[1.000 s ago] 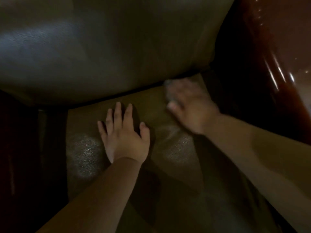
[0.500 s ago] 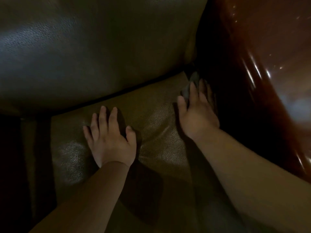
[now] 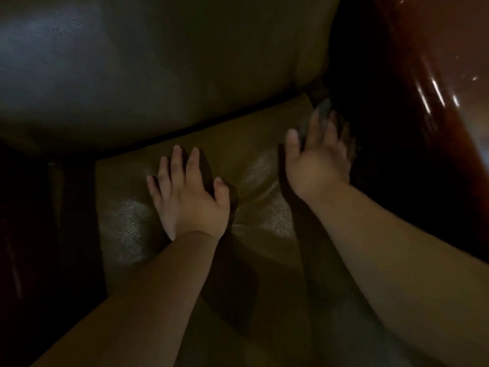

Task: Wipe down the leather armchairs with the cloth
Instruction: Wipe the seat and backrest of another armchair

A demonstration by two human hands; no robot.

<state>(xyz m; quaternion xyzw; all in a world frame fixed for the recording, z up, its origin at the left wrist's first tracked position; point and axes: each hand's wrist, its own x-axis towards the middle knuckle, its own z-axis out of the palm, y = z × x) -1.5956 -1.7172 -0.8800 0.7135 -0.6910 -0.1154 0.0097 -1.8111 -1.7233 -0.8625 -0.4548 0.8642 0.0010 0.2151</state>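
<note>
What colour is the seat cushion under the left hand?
Olive-brown leather seat cushion with a pebbled sheen, shown in the head view.

- I see bare seat cushion (image 3: 259,160) between my hands, free to cross.
- Behind the cushion, the backrest (image 3: 158,75) blocks.
- Right of it, the glossy wooden armrest (image 3: 423,128) walls a dark narrow gap.

Two hands (image 3: 189,200) (one cloth (image 3: 321,112))

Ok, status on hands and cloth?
Left hand flat on seat cushion. Right hand presses cloth into the seat's right rear corner, fingers straight. Nothing in the way.
</note>
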